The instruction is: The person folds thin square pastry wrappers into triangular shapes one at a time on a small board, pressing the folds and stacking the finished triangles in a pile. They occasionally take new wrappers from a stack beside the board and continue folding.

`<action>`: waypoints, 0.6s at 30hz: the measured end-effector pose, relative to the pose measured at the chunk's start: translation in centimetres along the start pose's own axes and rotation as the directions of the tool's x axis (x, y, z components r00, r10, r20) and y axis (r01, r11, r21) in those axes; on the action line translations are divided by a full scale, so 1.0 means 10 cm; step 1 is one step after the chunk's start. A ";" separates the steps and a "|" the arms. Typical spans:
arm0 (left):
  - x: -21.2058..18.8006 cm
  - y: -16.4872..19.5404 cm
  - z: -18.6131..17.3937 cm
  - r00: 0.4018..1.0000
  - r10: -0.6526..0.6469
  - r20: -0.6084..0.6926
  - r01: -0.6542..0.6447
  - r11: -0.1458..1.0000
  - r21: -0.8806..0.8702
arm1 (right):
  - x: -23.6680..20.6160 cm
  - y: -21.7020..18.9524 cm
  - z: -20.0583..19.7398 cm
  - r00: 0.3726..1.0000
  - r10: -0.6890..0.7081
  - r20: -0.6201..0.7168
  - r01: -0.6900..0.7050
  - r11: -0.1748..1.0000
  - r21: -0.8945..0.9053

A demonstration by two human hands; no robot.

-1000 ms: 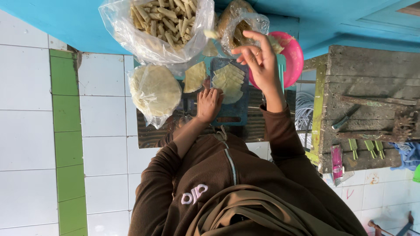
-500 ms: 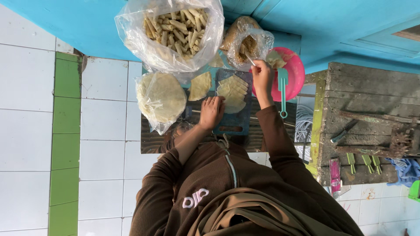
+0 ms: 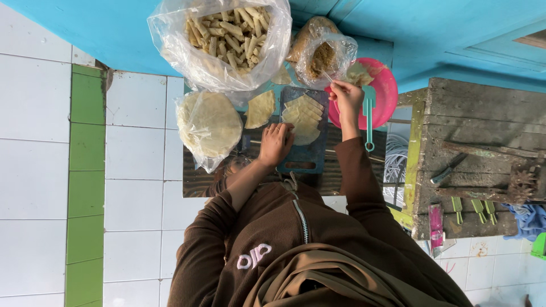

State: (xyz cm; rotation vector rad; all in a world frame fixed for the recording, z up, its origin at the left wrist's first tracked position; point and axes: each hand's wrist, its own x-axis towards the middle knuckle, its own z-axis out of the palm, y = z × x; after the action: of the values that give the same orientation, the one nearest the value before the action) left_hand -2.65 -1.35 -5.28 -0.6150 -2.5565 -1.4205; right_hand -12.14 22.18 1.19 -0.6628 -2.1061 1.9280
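- The wrappers point(image 3: 303, 116) are fanned on the blue board point(image 3: 301, 153), pinned at 6 o'clock by the left hand point(image 3: 276, 143), fingers flat.
- A thin stick is pinched by the right hand point(image 3: 346, 98) beside the filling bag point(image 3: 325, 57).
- The top wrapper could be torn if the filling is pressed down hard.

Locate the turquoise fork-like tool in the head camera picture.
The turquoise fork lies across the pink plate, just right of the right hand and the dark cutting board.
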 end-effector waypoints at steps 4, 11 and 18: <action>0.00 0.00 0.01 1.000 0.010 0.002 -0.010 1.000 -0.003 | -0.07 0.08 -0.24 0.991 0.129 0.027 -0.131 0.970 0.206; -0.01 0.00 0.06 0.999 0.003 0.047 -0.006 0.999 0.054 | -0.64 0.46 -0.76 0.953 0.278 0.122 -0.293 0.946 0.135; -0.02 0.04 0.15 0.998 -0.013 0.060 0.004 0.989 0.149 | -1.30 0.86 -0.98 0.947 0.270 0.173 -0.267 0.963 -0.036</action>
State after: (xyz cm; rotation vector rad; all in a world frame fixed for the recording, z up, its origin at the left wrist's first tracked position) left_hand -2.22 0.04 -5.85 -0.6335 -2.6844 -1.2171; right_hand 5.21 25.24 -4.19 -0.8498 -2.2316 2.1922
